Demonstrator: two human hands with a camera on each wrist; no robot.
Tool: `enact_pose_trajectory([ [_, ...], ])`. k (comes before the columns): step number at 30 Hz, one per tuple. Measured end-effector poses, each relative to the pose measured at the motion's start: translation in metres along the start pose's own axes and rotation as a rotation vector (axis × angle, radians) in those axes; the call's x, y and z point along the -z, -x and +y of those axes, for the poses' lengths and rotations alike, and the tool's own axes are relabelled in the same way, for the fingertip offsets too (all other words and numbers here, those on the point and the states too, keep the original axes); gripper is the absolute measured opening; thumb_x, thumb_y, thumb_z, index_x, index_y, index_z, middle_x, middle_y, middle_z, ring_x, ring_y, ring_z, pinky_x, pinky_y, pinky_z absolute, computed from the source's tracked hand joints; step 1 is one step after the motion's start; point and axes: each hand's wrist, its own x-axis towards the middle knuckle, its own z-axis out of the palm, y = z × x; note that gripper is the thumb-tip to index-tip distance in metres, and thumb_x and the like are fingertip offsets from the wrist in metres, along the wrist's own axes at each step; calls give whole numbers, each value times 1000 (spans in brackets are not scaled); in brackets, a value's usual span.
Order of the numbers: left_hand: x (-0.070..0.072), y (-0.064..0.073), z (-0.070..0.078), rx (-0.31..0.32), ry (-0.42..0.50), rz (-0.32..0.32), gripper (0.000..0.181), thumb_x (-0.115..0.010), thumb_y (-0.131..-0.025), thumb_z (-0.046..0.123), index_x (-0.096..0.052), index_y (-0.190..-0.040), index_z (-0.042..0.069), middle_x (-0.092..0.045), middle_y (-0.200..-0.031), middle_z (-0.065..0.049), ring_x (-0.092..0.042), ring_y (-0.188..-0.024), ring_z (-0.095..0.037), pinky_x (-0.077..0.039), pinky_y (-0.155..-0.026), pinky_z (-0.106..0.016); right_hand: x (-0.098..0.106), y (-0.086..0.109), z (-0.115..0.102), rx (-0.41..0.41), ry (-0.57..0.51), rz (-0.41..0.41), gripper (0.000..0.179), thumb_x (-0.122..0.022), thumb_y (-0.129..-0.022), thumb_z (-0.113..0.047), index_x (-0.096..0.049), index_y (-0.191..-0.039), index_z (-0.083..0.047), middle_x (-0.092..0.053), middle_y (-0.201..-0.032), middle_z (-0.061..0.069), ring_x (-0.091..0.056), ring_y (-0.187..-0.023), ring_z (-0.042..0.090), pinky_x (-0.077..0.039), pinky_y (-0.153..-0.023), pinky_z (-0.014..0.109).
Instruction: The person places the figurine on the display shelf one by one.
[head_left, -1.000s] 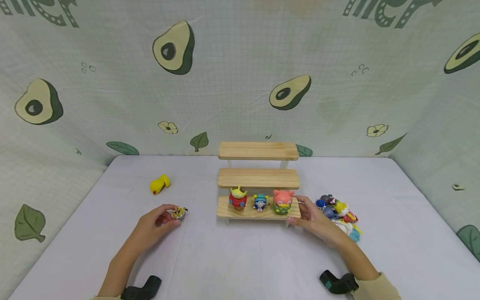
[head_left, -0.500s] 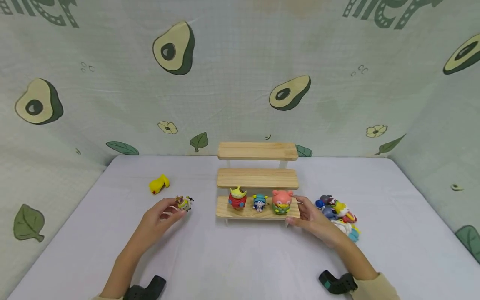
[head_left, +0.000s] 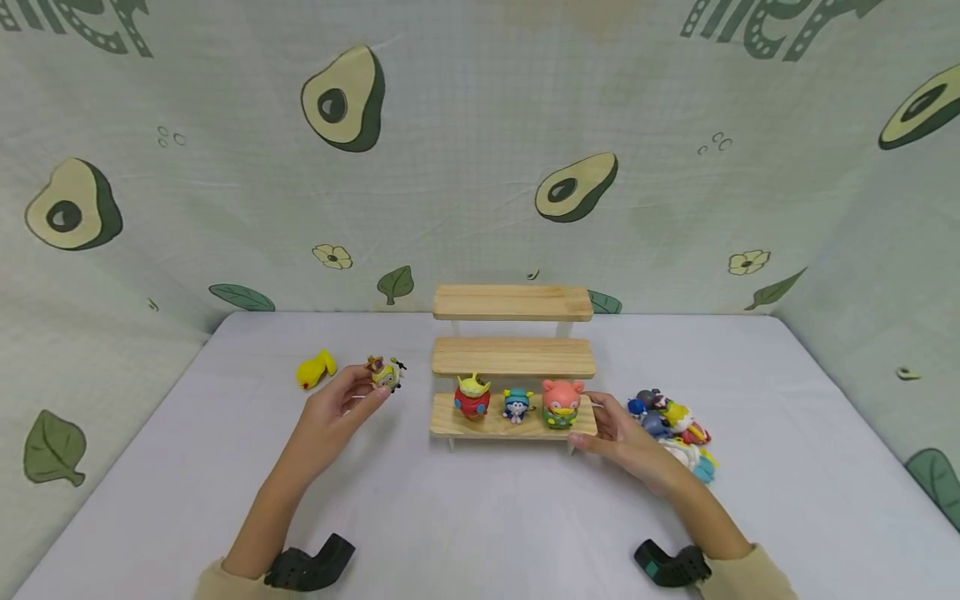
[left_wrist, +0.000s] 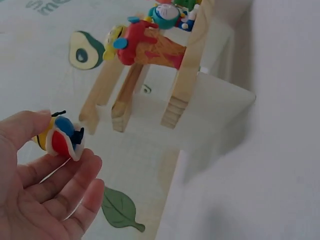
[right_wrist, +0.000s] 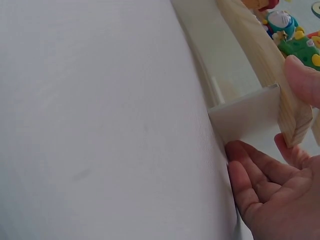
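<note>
Between thumb and fingertips, my left hand (head_left: pixel 330 421) pinches a small yellow figurine (head_left: pixel 387 374) raised off the table, left of a three-tier wooden display stand (head_left: pixel 513 357). The left wrist view shows red, white and blue on the figurine (left_wrist: pixel 63 139). My right hand (head_left: pixel 622 442) grips the right end of the stand's lowest plank; the thumb (right_wrist: pixel 302 82) lies against the plank in the right wrist view. On that plank stand a red-clothed alien figurine (head_left: pixel 472 398), a small blue-hatted figurine (head_left: pixel 517 406) and a pink figurine (head_left: pixel 562 404).
A yellow toy (head_left: pixel 316 369) lies on the white-covered table (head_left: pixel 480 525) at the left. Several more figurines (head_left: pixel 671 421) are heaped right of the stand, beside the right forearm. An avocado-print cloth (head_left: pixel 465 108) hangs behind.
My left hand has carried the yellow figurine up, away from me and to the right, closer to the stand. The right hand stays on the plank's end.
</note>
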Motion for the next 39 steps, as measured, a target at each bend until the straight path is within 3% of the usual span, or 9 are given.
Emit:
enact_pose_trajectory([
  [5,-9,-12,10,-21,73,11,38,-59,-92,28,-54,-119,3,-63,-106,-9,-59,-97,-18,-45,-81,-9,-2,-1,0,-5,16,13,71,-66,-85,-28,-25,-140,-9,-41,-140,22,-43,-127,35,-42,-97,43],
  [14,-26,-31,22,-31,137,-17,39,-57,-93,27,-53,-122,1,-61,-113,-14,-58,-102,-22,-49,-90,-31,-5,-1,1,11,27,15,70,-64,-86,-27,-23,-140,-8,-39,-140,23,-42,-127,36,-39,-99,47],
  [22,-36,-46,30,-38,182,-54,42,-59,-92,28,-52,-125,2,-59,-120,-14,-58,-108,-23,-47,-94,-35,-7,-1,0,11,17,8,71,-62,-88,-27,-20,-141,-9,-34,-143,24,-35,-131,39,-34,-104,52],
  [31,-45,-54,35,-99,190,-62,37,-59,-92,29,-57,-122,8,-64,-114,-10,-58,-109,-22,-42,-99,-45,-7,0,-1,4,9,8,72,-62,-88,-28,-18,-141,-8,-32,-144,24,-33,-133,39,-32,-105,53],
  [39,-50,-58,35,-129,173,-68,24,-58,-92,28,-61,-112,15,-65,-109,-2,-58,-106,-16,-42,-99,-44,-6,1,-2,18,19,1,73,-61,-89,-27,-16,-142,-5,-30,-144,26,-33,-132,41,-32,-104,54],
])
